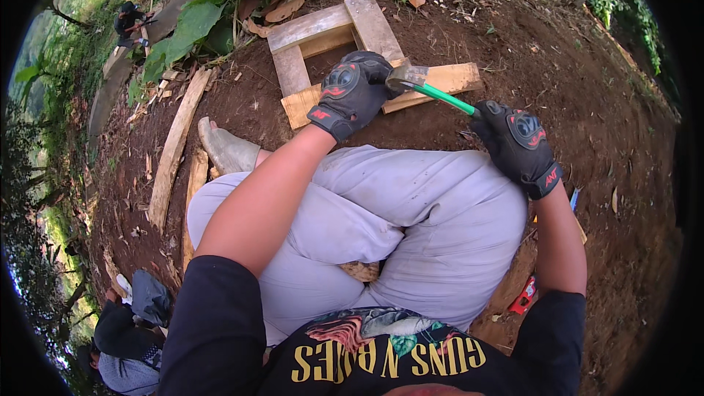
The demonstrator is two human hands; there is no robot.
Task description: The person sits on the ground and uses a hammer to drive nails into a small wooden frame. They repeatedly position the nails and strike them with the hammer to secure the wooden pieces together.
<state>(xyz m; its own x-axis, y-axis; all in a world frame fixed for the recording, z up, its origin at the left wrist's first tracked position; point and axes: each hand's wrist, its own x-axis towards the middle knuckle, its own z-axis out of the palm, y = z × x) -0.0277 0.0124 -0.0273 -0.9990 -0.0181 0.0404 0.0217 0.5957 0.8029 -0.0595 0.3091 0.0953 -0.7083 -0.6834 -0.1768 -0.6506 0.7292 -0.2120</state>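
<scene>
Green-handled steel claw hammer (pixel 429 89), centre-upper frame: head resting at the near plank of the pale rough-sawn wooden frame (pixel 352 44), handle running down-right into the right hand (pixel 519 143). Gripped at the far end of the handle, likely for swing leverage. Right hand in black padded work glove with red markings, fingers (pixel 493 119) curled shut around the handle end.

Left hand (pixel 350 89), same black glove, laid over the near plank just left of the hammer head, touching or almost touching it. Fingers bent down onto the wood, pressed together, probably steadying the plank or holding something small under the head; nail or fastener not visible, cannot tell.

Wooden frame flat on bare dark brown soil (pixel 513 44), upper centre, two planks crossed by two shorter ones, near plank angled across the front. Low on the ground, so within arm's reach of a seated worker.

Seated cross-legged, light grey trousers (pixel 411 205) filling mid frame, bare mud-smeared foot (pixel 226 148) poking out left of the knee. Black printed T-shirt (pixel 381 356) at bottom edge.

Long weathered loose boards (pixel 176 147) lying on the soil at left, well apart from the frame. Big green leaves (pixel 198 18) at upper left, just beyond the frame. Small red object (pixel 523 296) on the ground by the right hip, partly hidden, kind unclear. Another person (pixel 130 20) far upper left, tiny; someone in dark clothes (pixel 125 337) crouched at lower left.
</scene>
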